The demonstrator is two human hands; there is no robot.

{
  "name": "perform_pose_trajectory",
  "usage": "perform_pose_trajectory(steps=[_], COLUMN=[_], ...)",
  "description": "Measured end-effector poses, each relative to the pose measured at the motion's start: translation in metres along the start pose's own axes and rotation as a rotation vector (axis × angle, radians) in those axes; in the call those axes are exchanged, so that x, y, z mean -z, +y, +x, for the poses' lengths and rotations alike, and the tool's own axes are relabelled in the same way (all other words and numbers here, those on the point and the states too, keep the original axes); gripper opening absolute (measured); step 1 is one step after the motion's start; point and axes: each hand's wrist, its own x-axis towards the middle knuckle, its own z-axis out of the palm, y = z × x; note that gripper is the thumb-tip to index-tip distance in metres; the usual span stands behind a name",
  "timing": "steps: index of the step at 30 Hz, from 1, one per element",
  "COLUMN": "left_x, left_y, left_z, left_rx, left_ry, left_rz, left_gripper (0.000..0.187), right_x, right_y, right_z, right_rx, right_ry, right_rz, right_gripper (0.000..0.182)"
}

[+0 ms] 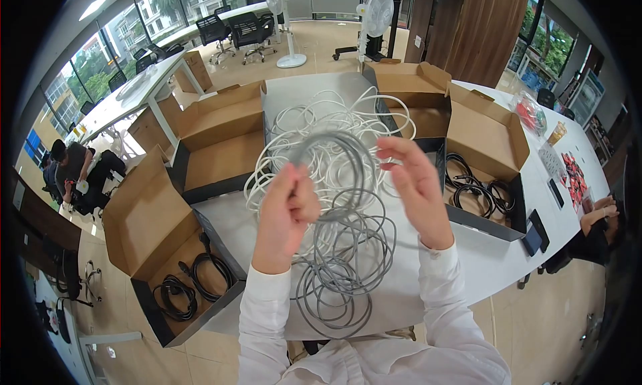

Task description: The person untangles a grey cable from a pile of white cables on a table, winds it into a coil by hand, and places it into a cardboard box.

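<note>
Both hands are raised at frame centre over the tabletop [508, 251]. Left hand [286, 208]: fingers closed, gripping a grey cable [341, 157] looped upward. Right hand [416, 184]: fingers partly open, touching the same loop. Remaining grey coils hang down onto a tangled white cable [321, 117]. Open cardboard boxes [491, 134] flank the pile.

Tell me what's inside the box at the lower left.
Inside the lower-left box lie coiled black cables on the bottom. The near wall hides the front strip of the floor, so anything there cannot be seen.
</note>
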Motion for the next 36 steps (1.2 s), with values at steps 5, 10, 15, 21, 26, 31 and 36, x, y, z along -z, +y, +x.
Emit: perform_pose_trajectory(steps=[5, 10, 15, 21, 26, 31, 36], left_x=[0.015, 0.025, 0.018, 0.003, 0.006, 0.002, 0.0], left_y=[0.02, 0.021, 0.006, -0.007, -0.005, -0.01, -0.022], left_z=[0.002, 0.005, 0.006, 0.002, 0.003, -0.002, -0.017], left_rx=[-0.319, -0.397, -0.401, -0.568, -0.635, -0.534, -0.352], left_ry=[0.07, 0.06, 0.132, 0.147, 0.214, 0.003, -0.111], left_rz=[-0.26, -0.358, -0.267, -0.091, -0.009, 0.112, 0.143], left_gripper=[0.027, 0.027, 0.028, 0.027, 0.029, 0.029, 0.033], right_x=[0.02, 0.002, -0.024, -0.028, -0.032, -0.037, -0.02], right_y=[0.007, 0.012, 0.015, 0.011, 0.004, 0.009, 0.013], right_z=[0.005, -0.002, -0.004, -0.007, -0.008, -0.009, -0.004], right_rx=[-0.191, -0.271, -0.104, 0.02, 0.031, -0.052, -0.301], right_ry=[0.072, -0.322, -0.17, -0.092, -0.319, -0.172, -0.12], right_rz=[0.333, 0.173, 0.136, -0.238, -0.34, -0.359, -0.082], right_gripper=[0.03, 0.045, 0.029, 0.019, 0.012, 0.017, 0.021])
